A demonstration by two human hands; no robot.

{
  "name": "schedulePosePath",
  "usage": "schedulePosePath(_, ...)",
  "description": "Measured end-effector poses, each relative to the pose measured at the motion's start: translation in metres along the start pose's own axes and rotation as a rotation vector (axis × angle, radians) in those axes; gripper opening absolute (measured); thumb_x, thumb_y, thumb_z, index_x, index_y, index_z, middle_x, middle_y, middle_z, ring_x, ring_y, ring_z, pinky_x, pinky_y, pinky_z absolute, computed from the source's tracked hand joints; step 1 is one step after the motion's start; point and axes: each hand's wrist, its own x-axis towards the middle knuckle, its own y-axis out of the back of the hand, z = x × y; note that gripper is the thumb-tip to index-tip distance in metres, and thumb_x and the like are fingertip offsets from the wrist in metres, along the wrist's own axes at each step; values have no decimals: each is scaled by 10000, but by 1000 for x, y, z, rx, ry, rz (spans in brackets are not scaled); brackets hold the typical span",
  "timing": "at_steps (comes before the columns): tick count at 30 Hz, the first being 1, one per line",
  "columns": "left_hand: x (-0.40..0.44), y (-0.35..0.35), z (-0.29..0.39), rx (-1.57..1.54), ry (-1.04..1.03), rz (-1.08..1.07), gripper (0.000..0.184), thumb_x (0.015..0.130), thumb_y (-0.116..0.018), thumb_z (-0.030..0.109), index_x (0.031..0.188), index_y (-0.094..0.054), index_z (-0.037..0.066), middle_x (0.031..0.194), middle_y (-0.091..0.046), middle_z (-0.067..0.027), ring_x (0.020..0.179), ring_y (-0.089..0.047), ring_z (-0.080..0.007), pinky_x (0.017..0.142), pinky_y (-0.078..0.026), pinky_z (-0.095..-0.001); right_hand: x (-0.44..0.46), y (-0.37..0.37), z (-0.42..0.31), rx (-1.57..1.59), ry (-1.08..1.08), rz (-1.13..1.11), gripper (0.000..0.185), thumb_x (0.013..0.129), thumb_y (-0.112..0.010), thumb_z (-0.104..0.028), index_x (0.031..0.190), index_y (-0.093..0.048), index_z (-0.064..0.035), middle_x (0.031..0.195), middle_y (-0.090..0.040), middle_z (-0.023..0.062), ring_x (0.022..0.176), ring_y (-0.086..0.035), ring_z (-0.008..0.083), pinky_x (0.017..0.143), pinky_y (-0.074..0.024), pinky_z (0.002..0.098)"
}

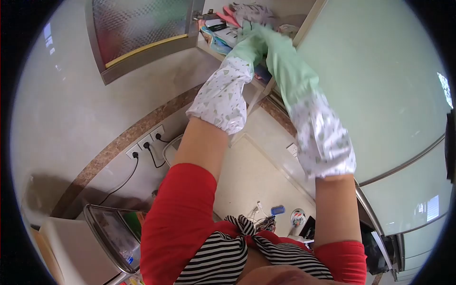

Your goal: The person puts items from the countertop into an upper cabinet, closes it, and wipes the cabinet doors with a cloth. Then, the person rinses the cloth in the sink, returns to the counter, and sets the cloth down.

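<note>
My red sleeves (183, 199) come first, then white patterned cuffs (223, 95) running into pale green gloves (292, 71). My left hand (247, 42) and right hand (267, 37) are close together inside the open cabinet (309, 21); with my fingers blurred and partly hidden, I cannot tell whether they're clenched, loose or grasping anything. Packets (227, 34) lie just left of my hands. Just beyond them sit something pink (230, 17) and a greyish patterned bundle (252, 12).
</note>
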Motion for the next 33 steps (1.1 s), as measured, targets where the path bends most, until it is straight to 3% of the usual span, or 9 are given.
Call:
schedulePosePath(6,11,71,37,-47,89,-399,703,830,-675,563,1336,-565,88,1284,-595,-238,1240,-525,-431,1018,-420,-521,-124,14,-21,-320,165,-149,647,849,-739,-353,1338,-581,40,1338,-612,243,1152,-650,299,931,-533,332)
schedulePosePath(8,20,58,27,-64,117,-408,780,795,-660,625,1359,-559,95,1324,-588,-214,1284,-489,-427,1076,-366,-529,-136,13,-11,-328,693,-73,469,892,-633,-266,1282,-583,-8,1133,-662,257,979,-672,401,833,-542,412)
schedulePosePath(16,10,112,41,-405,262,-409,705,849,-563,722,1106,-701,80,904,-733,-140,946,-691,-342,873,-513,-461,-142,36,-21,-458,726,-166,232,913,-586,-205,1016,-659,-10,958,-672,237,857,-637,447,770,-523,488)
schedulePosePath(20,-2,133,47,-219,307,-381,613,900,-539,663,1031,-734,96,893,-743,-115,954,-691,-322,864,-509,-468,-148,40,-12,-573,639,-161,228,934,-560,-223,979,-665,-26,885,-674,216,843,-635,446,745,-517,499)
schedulePosePath(25,-35,96,-19,-54,223,187,480,959,-511,531,965,-750,114,873,-735,-113,836,-685,-336,797,-510,-472,-175,56,-7,-545,457,-263,231,955,-555,-225,1001,-667,-28,894,-669,231,840,-631,451,738,-513,499)
schedulePosePath(27,-53,200,-7,-150,386,220,368,973,-543,420,1002,-729,104,904,-724,-120,780,-668,-345,752,-516,-469,-192,71,3,-512,462,-270,226,960,-561,-219,1006,-666,-25,896,-666,237,839,-628,454,740,-513,493)
schedulePosePath(29,-71,270,-19,-172,242,641,300,989,-580,257,1104,-656,-9,853,-679,-80,789,-613,-181,766,-502,-338,-213,94,16,-524,486,-320,222,965,-585,-212,1044,-679,-27,947,-671,250,889,-657,422,777,-523,464)
schedulePosePath(31,-79,310,-49,-130,231,995,327,983,-598,246,1141,-653,-35,969,-685,-124,884,-617,-188,844,-500,-346,-245,115,38,-514,358,-230,227,960,-618,-213,1065,-684,-23,1008,-670,251,952,-684,371,818,-522,436)
schedulePosePath(33,-93,339,-84,-135,359,1014,355,978,-610,262,1150,-650,-46,991,-685,-134,907,-616,-194,863,-497,-344,-270,133,46,-551,148,-268,276,960,-615,-252,1113,-690,-35,1025,-681,233,951,-696,315,834,-521,403)
